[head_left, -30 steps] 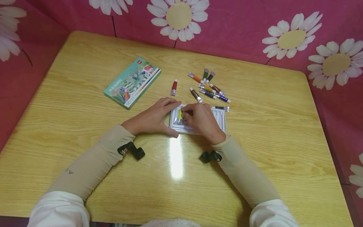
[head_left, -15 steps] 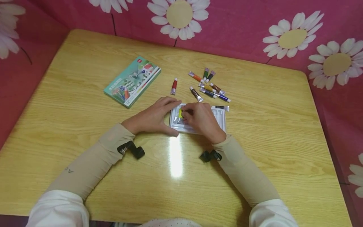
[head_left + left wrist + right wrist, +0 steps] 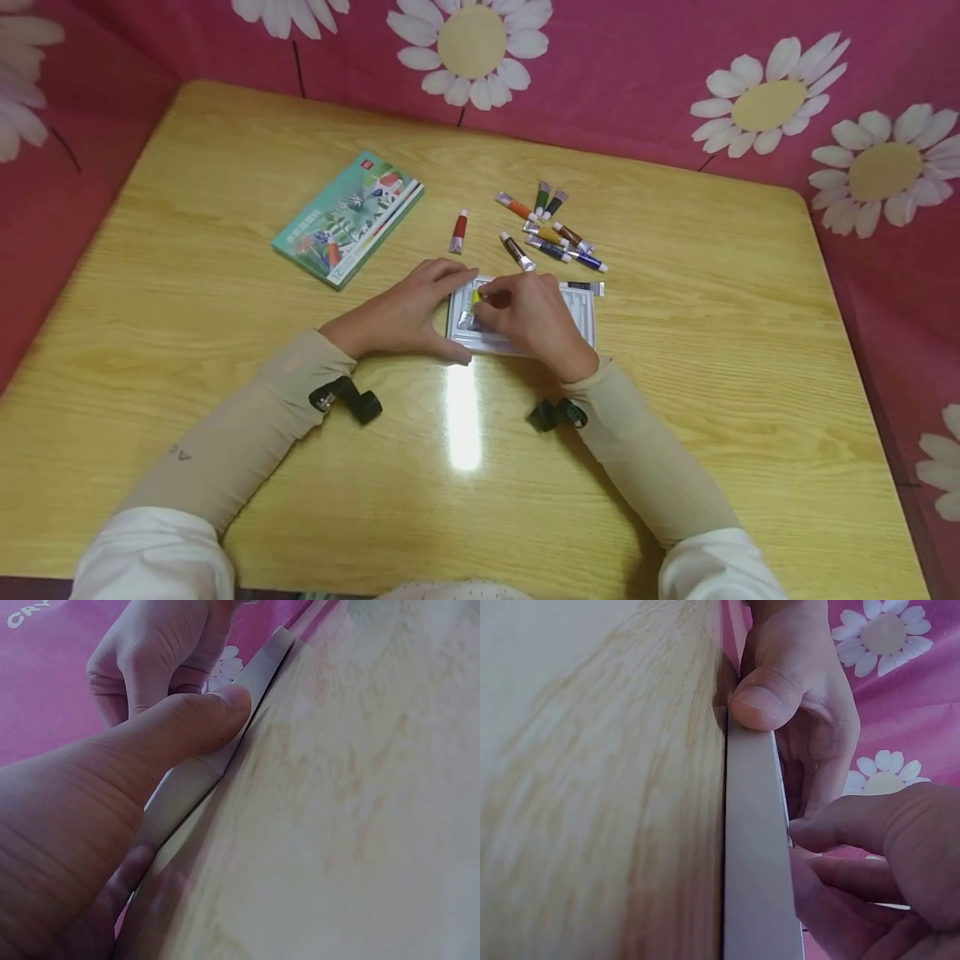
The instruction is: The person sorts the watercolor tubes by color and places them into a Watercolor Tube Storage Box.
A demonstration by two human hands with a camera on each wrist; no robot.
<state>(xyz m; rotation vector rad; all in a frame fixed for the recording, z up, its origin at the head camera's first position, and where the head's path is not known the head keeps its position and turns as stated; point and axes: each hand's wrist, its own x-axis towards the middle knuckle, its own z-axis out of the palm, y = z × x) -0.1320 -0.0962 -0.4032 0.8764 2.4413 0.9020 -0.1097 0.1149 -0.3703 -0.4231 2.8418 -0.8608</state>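
Slightly less of the yellow tube (image 3: 476,295) shows than 1 second ago: the right hand (image 3: 536,312) covers more of it, so it is probably being adjusted within the left part of the white tray (image 3: 581,312). That hand's thumb and forefinger are drawn together, seemingly pinching the tube, though the exact contact is hidden; the left hand (image 3: 405,308), thumb and fingers spread wide, grips the tray's 2 long edges. The tray looks like thin plastic, smooth-walled with moulded slots; the red tube (image 3: 459,232) has a flat silvery end, and the table (image 3: 262,433) is glossy, wood-grained
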